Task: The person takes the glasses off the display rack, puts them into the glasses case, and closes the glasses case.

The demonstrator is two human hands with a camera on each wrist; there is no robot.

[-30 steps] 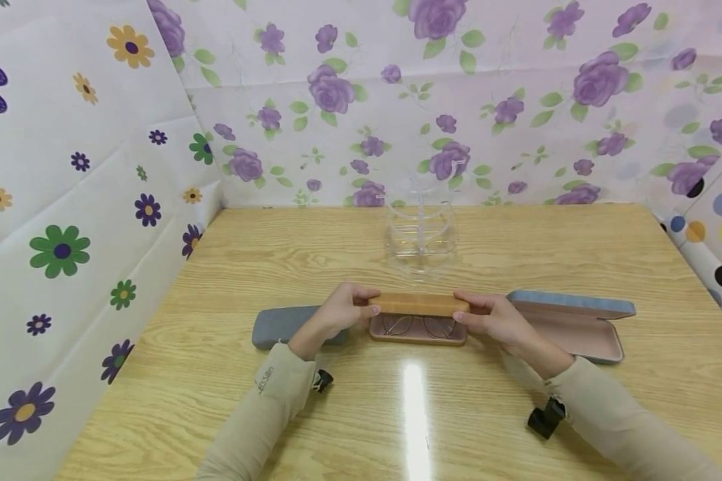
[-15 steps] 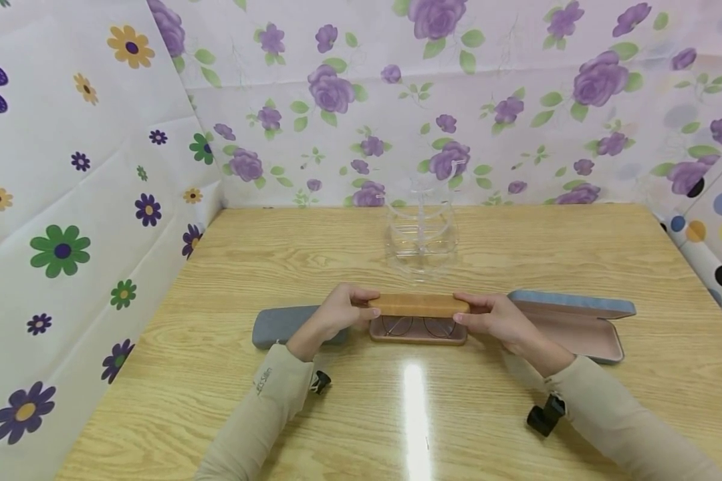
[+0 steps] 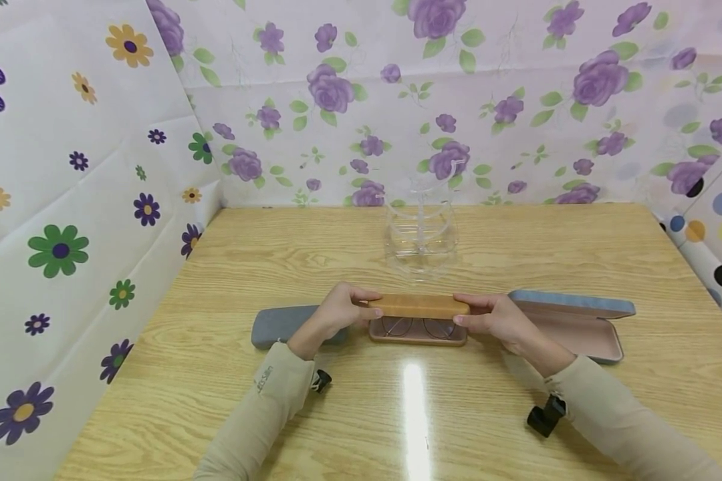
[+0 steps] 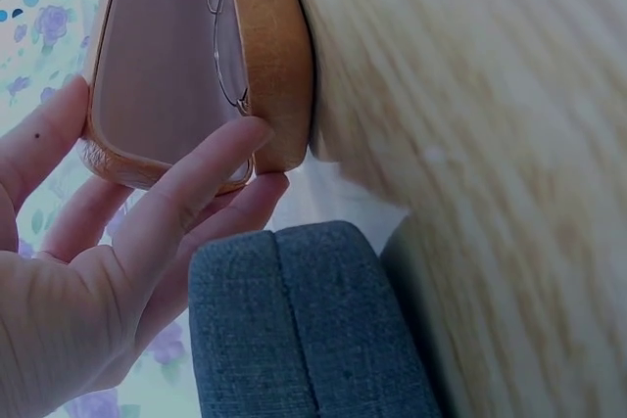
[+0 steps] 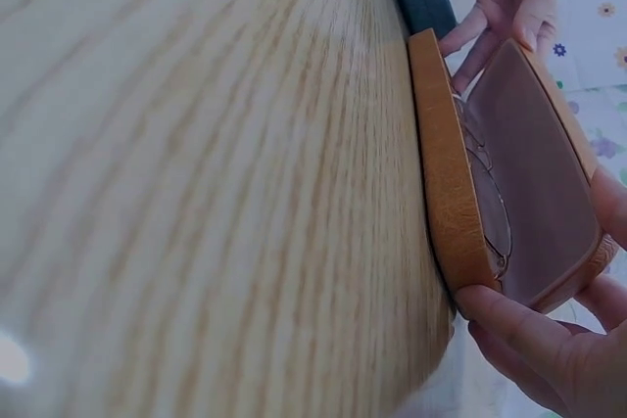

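Note:
A tan-orange glasses case (image 3: 418, 305) stands partly open on the table, its lid tilted up over the base. Inside its pinkish base lies a pair of thin-rimmed glasses (image 3: 439, 327), partly hidden by the lid. My left hand (image 3: 339, 310) grips the case's left end, thumb at the lid's front edge. At the right end my right hand (image 3: 495, 319) holds the case the same way. In the left wrist view, fingers (image 4: 211, 168) also touch the end of the base. A closed grey-blue glasses case (image 3: 279, 326) lies beneath my left wrist.
Just right of my right hand, a light blue glasses case (image 3: 577, 327) sits open, with a pink lining. A clear tiered display stand (image 3: 421, 234) stands behind the tan case. Flowered sheets (image 3: 337, 93) bound the wooden table (image 3: 301, 234) at the back and left.
The lid of the tan case has come down very slightly in both hands, covering a little more of the glasses. The hands keep their hold.

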